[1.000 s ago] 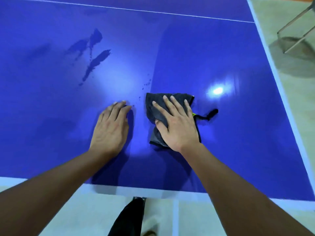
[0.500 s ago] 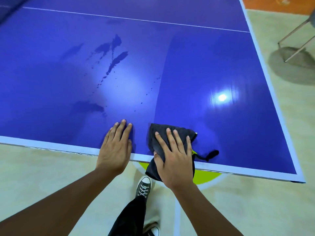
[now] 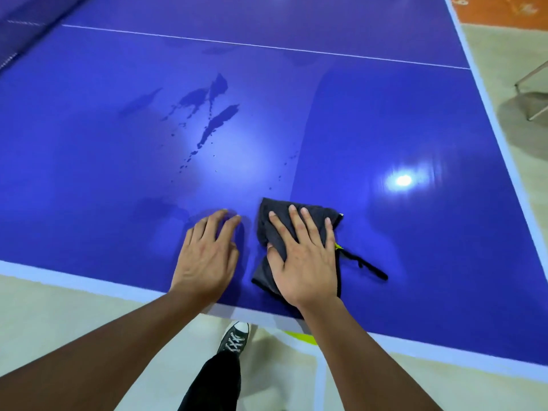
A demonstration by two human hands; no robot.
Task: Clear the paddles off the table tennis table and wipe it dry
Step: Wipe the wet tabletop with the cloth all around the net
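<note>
The blue table tennis table (image 3: 415, 137) fills most of the view, and no paddles show on it. My right hand (image 3: 305, 262) lies flat with spread fingers on a folded dark grey cloth (image 3: 267, 223), pressing it to the table close to the near edge. A black strap (image 3: 367, 266) trails from the cloth to the right. My left hand (image 3: 207, 256) rests flat on the bare table just left of the cloth, holding nothing. Dark water puddles (image 3: 221, 120) and small drops lie farther out, ahead of my left hand.
A white line (image 3: 267, 47) crosses the far part of the table. The white-edged near rim (image 3: 89, 287) runs just below my wrists. Metal chair legs (image 3: 533, 93) stand on the floor at the right. My shoe (image 3: 235, 338) is below the table edge.
My right hand drew the cloth back to the near edge, where it hung over the rim, then pushed it forward onto the table again. My left hand followed alongside.
</note>
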